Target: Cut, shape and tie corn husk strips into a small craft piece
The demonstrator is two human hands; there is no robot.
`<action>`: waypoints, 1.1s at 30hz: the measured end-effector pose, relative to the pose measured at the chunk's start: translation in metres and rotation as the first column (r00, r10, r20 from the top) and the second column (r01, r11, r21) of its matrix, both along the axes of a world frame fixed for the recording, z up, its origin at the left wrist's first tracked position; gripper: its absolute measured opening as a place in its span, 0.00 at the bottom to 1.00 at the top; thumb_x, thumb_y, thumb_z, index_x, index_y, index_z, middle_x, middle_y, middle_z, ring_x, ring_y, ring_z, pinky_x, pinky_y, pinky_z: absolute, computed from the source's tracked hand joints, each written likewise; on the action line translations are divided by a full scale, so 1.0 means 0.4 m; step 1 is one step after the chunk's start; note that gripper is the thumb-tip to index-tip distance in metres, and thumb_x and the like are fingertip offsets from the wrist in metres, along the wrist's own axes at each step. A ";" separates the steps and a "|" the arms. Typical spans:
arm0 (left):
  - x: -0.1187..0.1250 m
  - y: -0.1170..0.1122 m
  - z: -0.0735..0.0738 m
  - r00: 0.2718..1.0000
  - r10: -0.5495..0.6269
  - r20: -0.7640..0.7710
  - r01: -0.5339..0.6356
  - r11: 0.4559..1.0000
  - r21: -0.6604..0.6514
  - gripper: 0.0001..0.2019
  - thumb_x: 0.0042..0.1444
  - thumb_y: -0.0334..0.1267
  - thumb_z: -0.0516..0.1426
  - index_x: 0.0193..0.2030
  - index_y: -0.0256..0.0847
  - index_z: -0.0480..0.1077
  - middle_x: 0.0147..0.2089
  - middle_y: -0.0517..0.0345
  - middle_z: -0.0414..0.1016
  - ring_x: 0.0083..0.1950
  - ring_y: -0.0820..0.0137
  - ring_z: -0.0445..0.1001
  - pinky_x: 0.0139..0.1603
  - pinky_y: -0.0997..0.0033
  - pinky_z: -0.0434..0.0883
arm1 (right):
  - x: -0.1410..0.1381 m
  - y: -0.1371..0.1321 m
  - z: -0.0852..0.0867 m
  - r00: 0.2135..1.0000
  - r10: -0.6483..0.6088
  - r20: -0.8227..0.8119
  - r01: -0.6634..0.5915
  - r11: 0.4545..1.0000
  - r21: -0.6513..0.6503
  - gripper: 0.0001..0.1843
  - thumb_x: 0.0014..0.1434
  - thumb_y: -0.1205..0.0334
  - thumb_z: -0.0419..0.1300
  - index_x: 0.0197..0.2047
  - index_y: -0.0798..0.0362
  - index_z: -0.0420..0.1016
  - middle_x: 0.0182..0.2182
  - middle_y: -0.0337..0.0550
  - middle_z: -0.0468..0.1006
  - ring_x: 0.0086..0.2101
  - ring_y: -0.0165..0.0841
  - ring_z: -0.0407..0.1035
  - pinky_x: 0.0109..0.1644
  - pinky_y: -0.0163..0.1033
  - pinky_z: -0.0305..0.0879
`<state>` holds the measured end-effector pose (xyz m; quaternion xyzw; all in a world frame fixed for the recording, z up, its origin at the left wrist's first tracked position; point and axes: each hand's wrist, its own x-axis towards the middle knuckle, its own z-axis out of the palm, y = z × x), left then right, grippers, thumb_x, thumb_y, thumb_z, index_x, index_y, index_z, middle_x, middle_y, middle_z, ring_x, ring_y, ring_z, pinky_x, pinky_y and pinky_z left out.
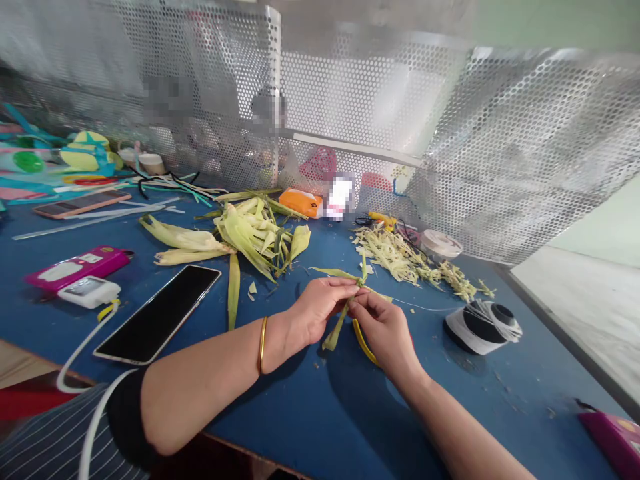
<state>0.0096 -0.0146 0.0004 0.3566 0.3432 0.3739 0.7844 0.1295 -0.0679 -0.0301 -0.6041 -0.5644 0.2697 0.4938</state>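
Blue table [550, 373] before perforated silvery screens [345, 87]; pale green wall [540, 23], grey floor [580, 300] beyond.

Above a blue desk [295, 413], the left hand [320, 303] and right hand [385, 327] pinch crossed green husk strips [336, 331] between the fingertips. A thin white thread [425, 307] runs from there to a spool [477, 330] at the right. A curved yellow handle [364, 341] lies below the right hand. Beyond sit a husk pile [255, 230], shredded trimmings [387, 250] and an orange packet [301, 202]; a dark-screened phone [160, 313] lies left.

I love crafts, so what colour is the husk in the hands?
The husk is yellowish green, in the head view.
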 end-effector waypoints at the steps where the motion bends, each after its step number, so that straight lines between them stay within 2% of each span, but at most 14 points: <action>1: 0.000 0.000 0.000 1.000 0.001 -0.004 -0.001 1.000 0.000 0.02 0.46 0.26 0.65 0.29 0.33 0.78 0.34 0.52 0.80 0.36 0.73 0.76 0.42 0.75 0.70 | 0.000 -0.001 0.002 1.000 0.011 -0.018 -0.011 1.000 0.008 0.14 0.58 0.55 0.58 0.23 0.52 0.67 0.22 0.36 0.67 0.27 0.31 0.58 0.32 0.36 0.55; 6: -0.001 0.004 -0.003 0.999 0.027 -0.024 -0.027 0.999 0.025 0.03 0.44 0.26 0.66 0.29 0.34 0.79 0.34 0.51 0.80 0.36 0.72 0.76 0.44 0.73 0.70 | -0.001 -0.007 0.012 0.995 0.078 -0.060 -0.076 0.996 0.037 0.13 0.57 0.60 0.57 0.22 0.51 0.63 0.22 0.35 0.63 0.27 0.30 0.57 0.32 0.35 0.53; 12: -0.001 0.004 -0.008 0.999 0.031 -0.037 -0.028 0.996 0.088 0.05 0.44 0.26 0.64 0.31 0.34 0.80 0.36 0.50 0.81 0.39 0.69 0.76 0.45 0.70 0.70 | 0.001 -0.016 0.025 0.994 0.098 -0.041 -0.097 0.995 0.006 0.12 0.56 0.63 0.56 0.23 0.51 0.62 0.22 0.34 0.63 0.27 0.30 0.56 0.32 0.35 0.53; 19: 0.003 0.000 -0.001 0.992 0.114 -0.057 -0.113 0.993 0.026 0.07 0.43 0.23 0.64 0.30 0.35 0.80 0.35 0.52 0.81 0.38 0.70 0.76 0.44 0.71 0.70 | 0.002 -0.012 0.027 0.992 0.127 0.013 -0.127 0.991 0.036 0.12 0.56 0.63 0.56 0.22 0.51 0.61 0.22 0.34 0.64 0.27 0.30 0.58 0.33 0.35 0.54; 23: 0.003 0.001 0.003 0.993 0.112 -0.046 -0.112 0.994 0.011 0.07 0.45 0.23 0.63 0.32 0.34 0.80 0.36 0.51 0.81 0.38 0.70 0.77 0.45 0.72 0.71 | -0.007 -0.016 0.026 0.991 0.131 0.030 -0.132 0.991 0.028 0.15 0.58 0.59 0.56 0.22 0.51 0.62 0.22 0.36 0.65 0.27 0.30 0.59 0.32 0.35 0.55; 26: -0.003 0.004 0.011 0.996 0.061 -0.058 -0.062 0.998 -0.025 0.07 0.49 0.25 0.61 0.35 0.34 0.79 0.34 0.50 0.81 0.35 0.71 0.78 0.42 0.72 0.73 | -0.007 -0.032 0.045 0.996 0.034 0.083 -0.034 0.999 -0.011 0.18 0.61 0.52 0.56 0.22 0.51 0.65 0.19 0.35 0.66 0.22 0.29 0.58 0.28 0.35 0.54; 28: -0.009 0.007 0.016 0.997 0.011 -0.077 -0.014 0.999 -0.038 0.07 0.49 0.25 0.60 0.36 0.34 0.78 0.32 0.50 0.81 0.34 0.70 0.79 0.39 0.73 0.73 | 0.009 -0.039 0.065 0.976 -0.144 0.161 0.135 0.989 0.063 0.19 0.60 0.48 0.57 0.24 0.50 0.68 0.17 0.34 0.66 0.20 0.28 0.56 0.26 0.35 0.51; 30: -0.016 0.009 0.019 0.995 -0.045 -0.092 0.041 0.998 -0.047 0.09 0.49 0.26 0.60 0.38 0.35 0.77 0.33 0.50 0.81 0.34 0.69 0.80 0.36 0.72 0.73 | 0.036 -0.033 0.082 0.933 -0.317 0.172 0.293 0.945 0.148 0.18 0.58 0.45 0.60 0.27 0.51 0.72 0.19 0.35 0.68 0.21 0.29 0.58 0.27 0.35 0.52; 31: -0.018 0.010 0.019 0.992 -0.078 -0.099 0.072 0.996 -0.054 0.10 0.49 0.28 0.60 0.39 0.35 0.77 0.33 0.50 0.82 0.34 0.68 0.80 0.35 0.72 0.73 | 0.050 -0.024 0.088 0.932 -0.335 0.138 0.319 0.939 0.126 0.18 0.56 0.44 0.61 0.29 0.51 0.75 0.21 0.37 0.71 0.23 0.30 0.61 0.28 0.35 0.55; 33: -0.021 0.010 0.017 0.984 -0.138 -0.112 0.132 0.989 -0.061 0.09 0.50 0.32 0.61 0.39 0.35 0.77 0.34 0.50 0.82 0.34 0.67 0.80 0.33 0.72 0.73 | 0.075 -0.004 0.090 0.968 -0.250 -0.001 0.250 0.968 -0.013 0.21 0.50 0.41 0.65 0.28 0.53 0.77 0.23 0.39 0.72 0.27 0.32 0.63 0.30 0.36 0.57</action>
